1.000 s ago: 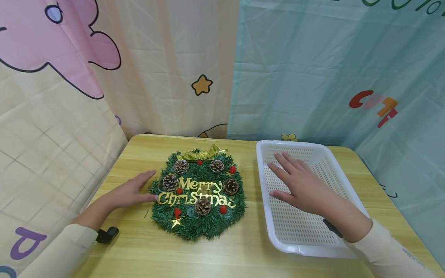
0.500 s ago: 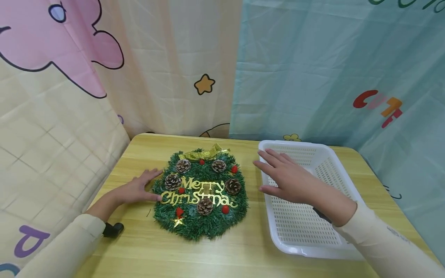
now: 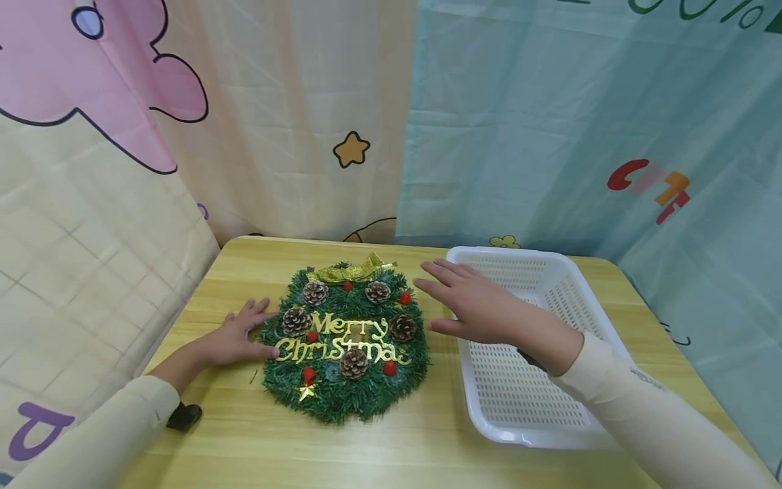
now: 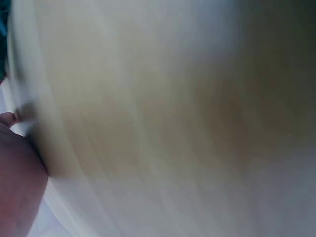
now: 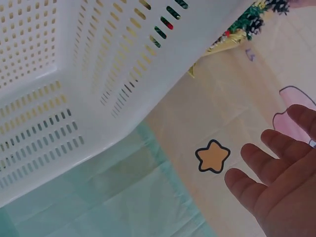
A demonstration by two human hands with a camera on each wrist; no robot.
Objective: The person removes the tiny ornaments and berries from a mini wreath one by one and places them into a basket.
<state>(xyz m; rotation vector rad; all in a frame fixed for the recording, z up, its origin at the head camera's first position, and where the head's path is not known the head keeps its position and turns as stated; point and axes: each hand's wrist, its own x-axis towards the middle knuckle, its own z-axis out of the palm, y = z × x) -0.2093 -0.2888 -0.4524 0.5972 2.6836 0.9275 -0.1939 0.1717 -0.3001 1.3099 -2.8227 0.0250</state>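
A green Christmas wreath (image 3: 342, 401) lies on the wooden table, trimmed with pine cones, red berries, a gold ribbon and gold "Merry Christmas" lettering. At its left edge is my left hand (image 3: 235, 339), fingers spread and thumb tip right at the greenery. My right hand (image 3: 470, 302) has its fingers extended toward the wreath's right side, over the left rim of a white plastic basket (image 3: 482, 414). Nothing is in its grasp. In the right wrist view the open fingers (image 5: 281, 168) stand apart from the basket wall, with part of the wreath beyond. The left wrist view is mostly blurred tabletop.
The wooden table (image 3: 342, 462) ends at a printed curtain (image 3: 293, 136) behind and on both sides. The basket occupies the table's right part. A black wrist-worn device (image 3: 184, 415) shows under the left sleeve.
My right hand has moved left, from above the basket's inside to past its left rim, close to the wreath. The left hand stays at the wreath's left edge, and the wreath lies in place.
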